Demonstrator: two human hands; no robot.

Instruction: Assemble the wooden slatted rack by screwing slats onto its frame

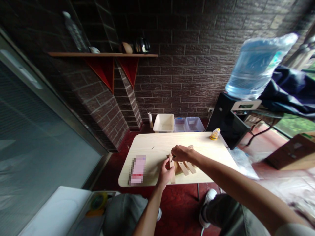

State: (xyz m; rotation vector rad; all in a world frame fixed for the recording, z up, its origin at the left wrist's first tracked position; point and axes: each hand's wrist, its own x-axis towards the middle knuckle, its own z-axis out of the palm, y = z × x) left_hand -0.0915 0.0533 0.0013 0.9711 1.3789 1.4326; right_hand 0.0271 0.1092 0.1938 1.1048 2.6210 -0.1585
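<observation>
My left hand [165,172] grips a narrow wooden slat [172,178] from its left side, close to the middle of the table. Over the slat's far end, my right hand [182,153] is closed, fingers pressed together; whatever they pinch is hidden. More pale wooden slats [183,168] lie just right of the held one, partly under my right forearm, and dark spots show on them. A brownish surface shows between the slats, too covered to name. A small thin dark piece, like a screw or nail [153,148], lies apart on the table's left half.
The light wooden table [142,141] carries a pixelated pink rectangular item [138,168] at left and a small yellow bottle [215,134] at the far right corner. Beyond its far edge are a cream bin [163,123], clear plastic bins [194,124] and a water dispenser [225,114].
</observation>
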